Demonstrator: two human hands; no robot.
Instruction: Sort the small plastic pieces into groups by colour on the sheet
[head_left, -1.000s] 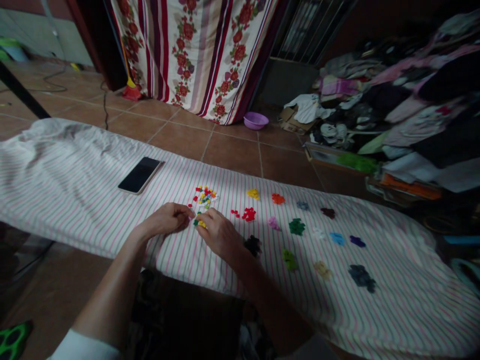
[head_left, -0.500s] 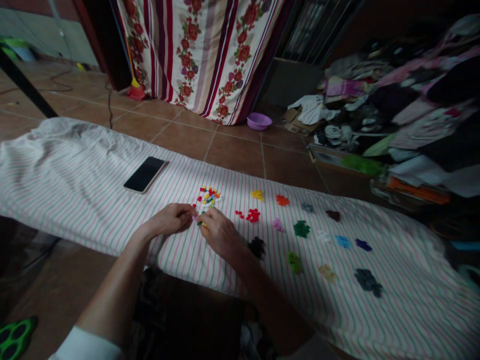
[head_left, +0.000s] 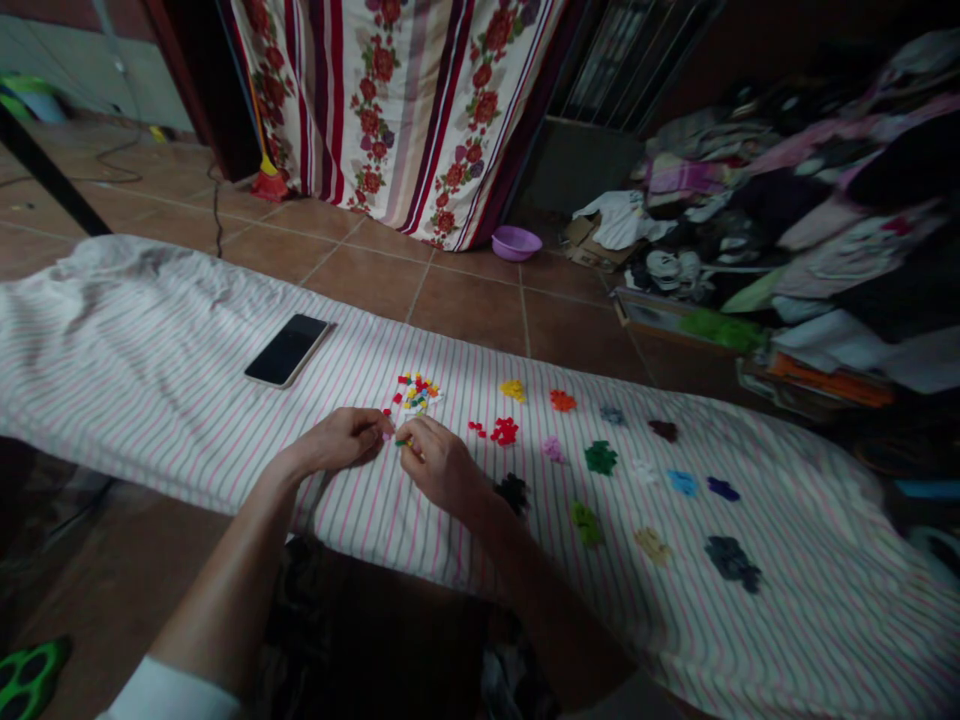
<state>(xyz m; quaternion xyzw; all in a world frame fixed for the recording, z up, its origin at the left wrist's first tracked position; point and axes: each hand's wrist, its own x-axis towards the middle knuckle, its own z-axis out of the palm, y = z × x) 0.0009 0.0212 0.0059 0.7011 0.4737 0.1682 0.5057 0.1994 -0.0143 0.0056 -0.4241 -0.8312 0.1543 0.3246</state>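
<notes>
My left hand (head_left: 349,438) rests on the striped cloth with its fingers curled together. Small pink pieces (head_left: 387,435) and a red one show at its fingertips; whether it pinches any is unclear. Just to the right, my right hand (head_left: 444,465) is closed in a pinch, and small green and yellow pieces (head_left: 406,443) show at its fingertips. A mixed pile of tiny coloured pieces (head_left: 418,392) lies right beyond both hands. To the right of my right hand are a red pile (head_left: 505,431) and a black pile (head_left: 512,493), the latter partly behind my forearm.
More piles sorted by colour lie to the right, among them yellow (head_left: 513,390), dark green (head_left: 601,457), and dark grey (head_left: 732,562). A phone (head_left: 287,350) lies left on the striped cloth (head_left: 172,330). Beyond are a purple basin (head_left: 515,243) and heaped clothes (head_left: 750,190).
My right hand has shifted slightly, and less yellow shows at its fingertips. My left hand stays in place. The whole view has moved a little.
</notes>
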